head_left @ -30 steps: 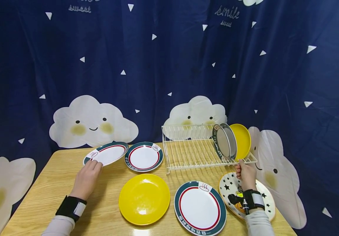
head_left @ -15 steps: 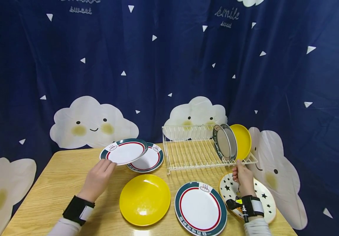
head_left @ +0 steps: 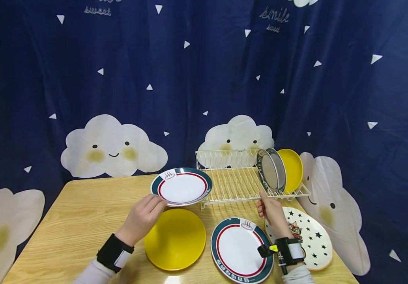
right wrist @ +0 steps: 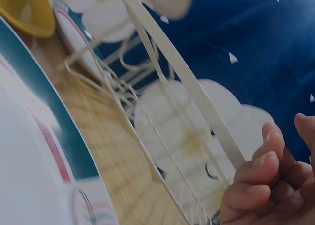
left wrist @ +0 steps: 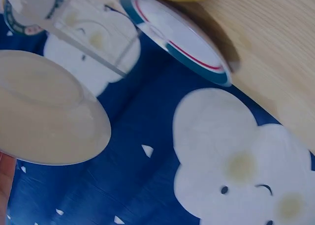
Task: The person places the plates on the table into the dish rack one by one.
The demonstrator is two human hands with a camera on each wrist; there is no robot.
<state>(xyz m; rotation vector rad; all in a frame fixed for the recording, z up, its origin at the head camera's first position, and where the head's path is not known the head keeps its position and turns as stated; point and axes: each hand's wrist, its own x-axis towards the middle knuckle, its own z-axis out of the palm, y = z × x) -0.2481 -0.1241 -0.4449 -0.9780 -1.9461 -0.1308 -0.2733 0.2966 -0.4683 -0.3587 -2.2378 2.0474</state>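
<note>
My left hand pinches the near left edge of a white plate with a dark green rim and red ring. That plate is lifted over the table, left of the white wire dish rack; its pale underside shows in the left wrist view. Another green-rimmed plate, hidden behind it in the head view, lies on the table. My right hand is at the rack's front rail, fingers loosely curled around nothing, thumb apart. Whether it touches the rail I cannot tell.
Two green-rimmed plates and a yellow plate stand at the rack's right end. On the table lie a yellow plate, a green-rimmed plate and a star-patterned plate. A blue curtain hangs behind.
My left hand has carried the green-rimmed plate rightward, over the other plate and up to the rack's left end. My right hand has shifted left along the rack's front rail.
</note>
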